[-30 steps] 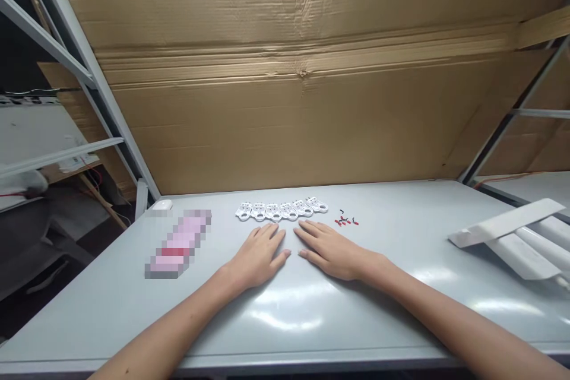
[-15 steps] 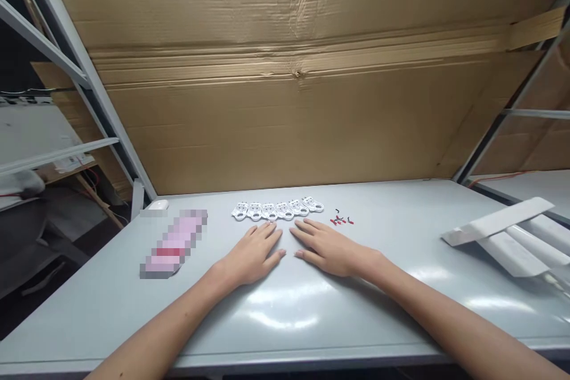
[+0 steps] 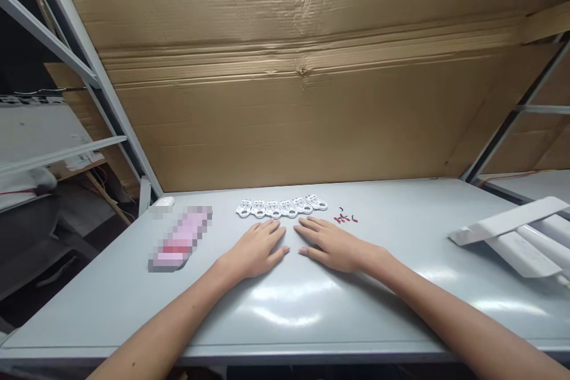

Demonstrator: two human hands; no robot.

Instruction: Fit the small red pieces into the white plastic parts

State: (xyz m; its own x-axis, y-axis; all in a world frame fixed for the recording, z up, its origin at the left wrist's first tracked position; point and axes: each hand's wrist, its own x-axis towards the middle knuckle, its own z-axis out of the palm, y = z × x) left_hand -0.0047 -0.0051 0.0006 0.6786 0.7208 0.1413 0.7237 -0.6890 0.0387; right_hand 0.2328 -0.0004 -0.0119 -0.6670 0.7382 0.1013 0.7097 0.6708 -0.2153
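Your left hand (image 3: 256, 249) and right hand (image 3: 332, 244) rest palms down, opened flat and holding nothing, on the tabletop (image 3: 285, 326). Between them and the back edge, six white plates (image 3: 273, 208) form a row; small red-and-black pieces (image 3: 342, 218) lie just right.

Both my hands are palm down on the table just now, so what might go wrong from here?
The small red and black pieces lie loose just past your right hand, so a careless sweep might scatter them.

The row of white parts sits close in front of your left hand too; sliding forward could knock it crooked.

Off to the right, one long white piece lies across others and might slip if bumped.
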